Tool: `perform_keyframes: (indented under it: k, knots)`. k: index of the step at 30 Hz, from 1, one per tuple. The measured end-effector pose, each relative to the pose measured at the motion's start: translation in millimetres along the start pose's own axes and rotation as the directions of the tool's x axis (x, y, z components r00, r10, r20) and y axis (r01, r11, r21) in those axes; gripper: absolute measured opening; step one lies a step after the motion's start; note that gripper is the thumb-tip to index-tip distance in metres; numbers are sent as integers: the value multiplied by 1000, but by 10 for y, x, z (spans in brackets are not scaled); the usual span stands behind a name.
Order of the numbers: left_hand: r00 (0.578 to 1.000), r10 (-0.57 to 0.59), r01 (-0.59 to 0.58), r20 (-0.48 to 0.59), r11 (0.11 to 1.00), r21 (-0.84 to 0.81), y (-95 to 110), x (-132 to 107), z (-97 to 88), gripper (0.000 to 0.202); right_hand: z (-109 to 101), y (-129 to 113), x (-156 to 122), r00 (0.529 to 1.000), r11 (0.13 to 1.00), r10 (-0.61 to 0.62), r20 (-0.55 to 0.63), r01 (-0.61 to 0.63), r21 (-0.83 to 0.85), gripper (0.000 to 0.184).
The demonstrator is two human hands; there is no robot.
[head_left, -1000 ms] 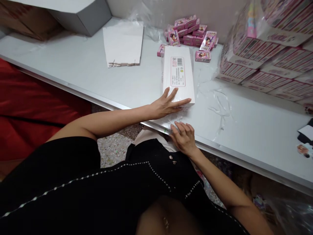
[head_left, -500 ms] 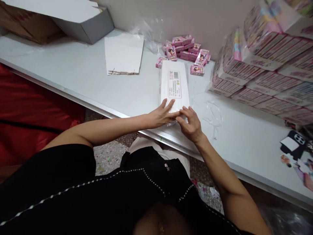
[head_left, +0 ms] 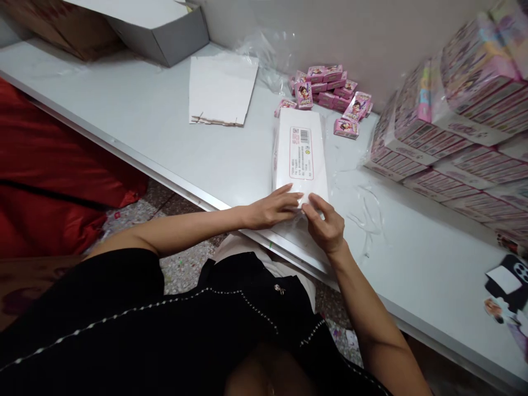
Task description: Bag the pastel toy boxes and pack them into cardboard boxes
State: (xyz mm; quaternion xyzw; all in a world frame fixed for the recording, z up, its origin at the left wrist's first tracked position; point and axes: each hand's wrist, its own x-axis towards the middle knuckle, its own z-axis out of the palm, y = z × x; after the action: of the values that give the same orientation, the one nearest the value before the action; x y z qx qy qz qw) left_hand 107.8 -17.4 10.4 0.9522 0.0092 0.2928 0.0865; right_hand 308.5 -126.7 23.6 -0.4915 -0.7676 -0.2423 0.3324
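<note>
White packet (head_left: 301, 157): rectangular, wrapped in clear plastic film (head_left: 296, 217), lay flat on the table directly ahead of the grip, long axis running away from the person; near end under both hands.
Label: red-bordered printed panel with barcode (head_left: 301, 153) on the packet's upper face, beyond the grip.
Left hand (head_left: 272, 208): lay almost flat across the packet's near end, fingers together and pointing toward the right hand; wide, not closed around the packet.
Right hand (head_left: 325, 224): thumb and fingers drawn narrow on the film at the near end, holding it; fingertips just beside the left fingers (head_left: 291, 193).
Table (head_left: 416, 264): white top, its front edge running just below the grip.
Beyond the grip: small pink boxes (head_left: 325, 88) in a loose heap, some upright, some tilted, just past the packet's far end.
Right of the grip: shrink-wrapped stacks of pink-and-white cartons (head_left: 445, 126), well apart from the hands.
Left of the grip: white card sheet (head_left: 220, 91), flat on the table, with grey box (head_left: 160, 38) behind it.
Below the grip: black top with beaded trim (head_left: 124, 319) on the person.
Far left: red fabric (head_left: 53, 165) below table level.
</note>
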Motion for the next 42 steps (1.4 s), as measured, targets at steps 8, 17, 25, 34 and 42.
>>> perform_keyframes:
  k: [8, 17, 25, 34, 42]
  knots:
    - [961, -138, 114, -238, 987, -113, 327, -206, -17, 60, -70, -1, 91, 967, 979, 164, 196, -183, 85, 27]
    - [826, -265, 325, -497, 945, 36, 517, -120, 328, 22, -178, -4, 225, 961, 993, 107, 255, -116, 18, 24]
    - [696, -393, 321, -601, 919, -229, 556, -83, 155, 33, -237, 31, 332, 960, 994, 79, 267, -96, 51, 24]
    - [272, -748, 449, -605, 655, -608, 645, 47, 64, 15, -295, 49, 515, 908, 968, 165, 384, -223, 112, 24]
    - [-56, -998, 212, -26, 13, -977, 530, 141, 130, 38, -327, 80, 708, 817, 953, 209, 537, -295, 77, 26]
